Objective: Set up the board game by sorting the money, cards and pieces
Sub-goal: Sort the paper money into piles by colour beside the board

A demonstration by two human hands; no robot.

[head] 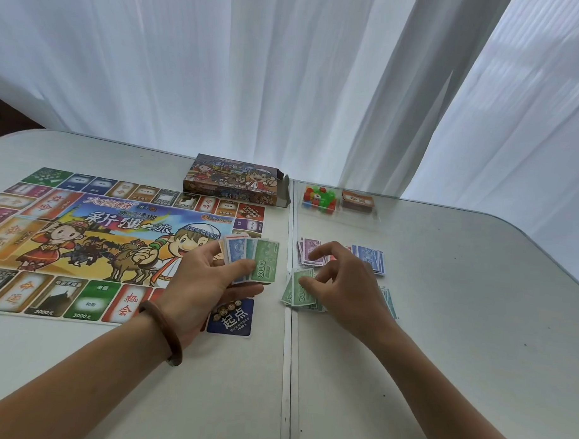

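Note:
My left hand (200, 278) grips a fanned stack of play money (252, 259), a green 500 note on top, over the right edge of the colourful game board (93, 242). My right hand (345, 283) hovers over sorted money piles on the table, its fingertips touching the green 500 pile (295, 290). Beyond it lie a purple pile (308, 254) and a blue pile (372, 258). A teal pile (388, 301) is partly hidden under my right hand.
The opened game box (233, 183) stands behind the board. A clear tray (341, 214) at the back right holds small coloured pieces (320, 197) and a deck of orange cards (357, 200). White curtains hang behind the white table (458, 323), which has a centre seam.

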